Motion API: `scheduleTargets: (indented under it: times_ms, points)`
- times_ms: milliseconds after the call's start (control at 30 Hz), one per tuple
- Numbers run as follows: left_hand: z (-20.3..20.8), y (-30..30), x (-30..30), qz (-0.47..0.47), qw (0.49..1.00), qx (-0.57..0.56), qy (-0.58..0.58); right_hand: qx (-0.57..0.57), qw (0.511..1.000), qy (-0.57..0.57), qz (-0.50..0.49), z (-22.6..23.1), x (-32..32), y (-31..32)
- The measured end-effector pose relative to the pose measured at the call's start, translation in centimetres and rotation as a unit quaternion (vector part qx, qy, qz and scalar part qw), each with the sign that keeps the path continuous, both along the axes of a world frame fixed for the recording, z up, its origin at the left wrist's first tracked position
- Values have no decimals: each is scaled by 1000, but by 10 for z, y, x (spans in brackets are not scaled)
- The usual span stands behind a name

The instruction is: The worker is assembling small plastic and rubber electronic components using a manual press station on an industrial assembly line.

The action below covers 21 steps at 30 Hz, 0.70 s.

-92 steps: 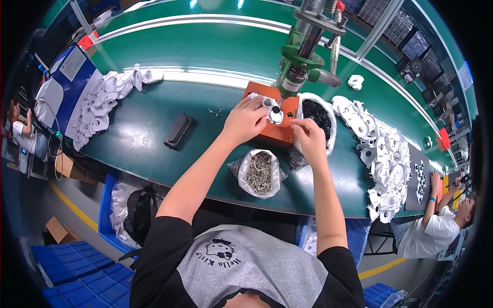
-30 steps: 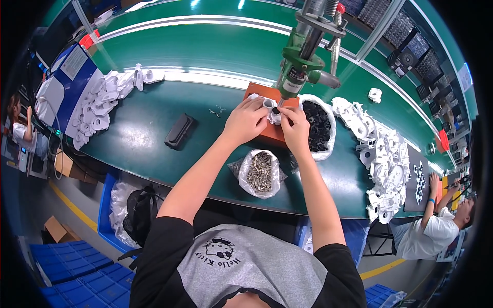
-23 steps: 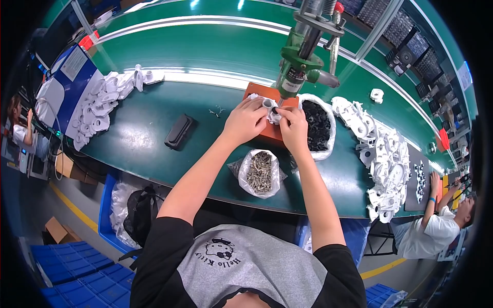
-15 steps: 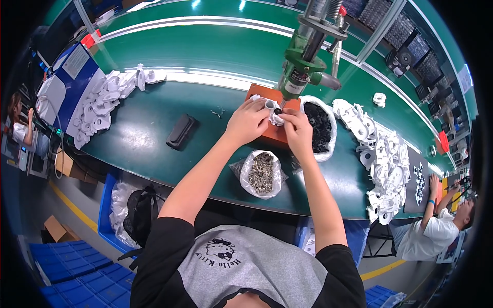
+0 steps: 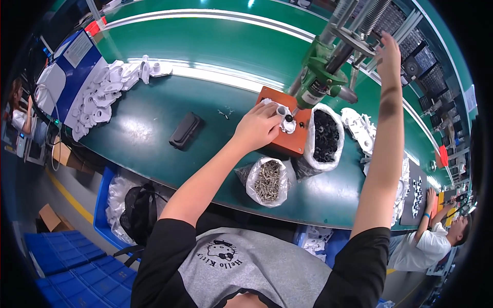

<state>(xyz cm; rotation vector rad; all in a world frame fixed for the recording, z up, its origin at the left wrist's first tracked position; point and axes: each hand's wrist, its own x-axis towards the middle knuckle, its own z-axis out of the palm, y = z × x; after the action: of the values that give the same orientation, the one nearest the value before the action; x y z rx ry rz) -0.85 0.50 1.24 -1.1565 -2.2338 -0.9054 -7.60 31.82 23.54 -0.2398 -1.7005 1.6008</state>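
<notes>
Left hand [image 5: 258, 127] down on the orange fixture block [image 5: 287, 143], fingers curled around a small white plastic part [image 5: 284, 119] and pinning it directly beneath the nose of the green press head [image 5: 319, 81]. Right hand [image 5: 389, 50] far away from it, raised high up and to the right, fingers spread open against the press's upper frame, seemingly at a handle or lever there, though the exact contact blurred and too small to make out. Hands thus well apart: left clamped on the part, right open or loosely resting above. Part itself just ahead of the left fingertips, its short tubular opening facing upward in line with the press axis; left hand by far the nearer. Underside of the part and its seat on the block hidden by the fingers. Near the block, a bag of black pieces [image 5: 325, 136] to the right and a bag of metal screws [image 5: 268, 180] closer to the body, a black case [image 5: 186, 130] off to the left on the green table [image 5: 154, 102].
</notes>
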Motion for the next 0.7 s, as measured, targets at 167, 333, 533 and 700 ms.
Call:
scheduleTargets:
  times_ms: [167, 333, 533, 700]
  points:
    - [0, 2, -1, -3, 1000, 11, -19, 95, 992, -63, 62, 7, -111, 78]
    - [2, 4, 0, -7, 999, 43, 13, 36, 976, -36, 211, 19, -117, 94]
    - [-1, 1, -1, -7, 999, 38, 7, 14, 981, 124, 145, 92, -11, -9]
    - [0, 0, 2, -6, 1000, 16, 2, 274, 669, 39, 690, 137, 98, -38]
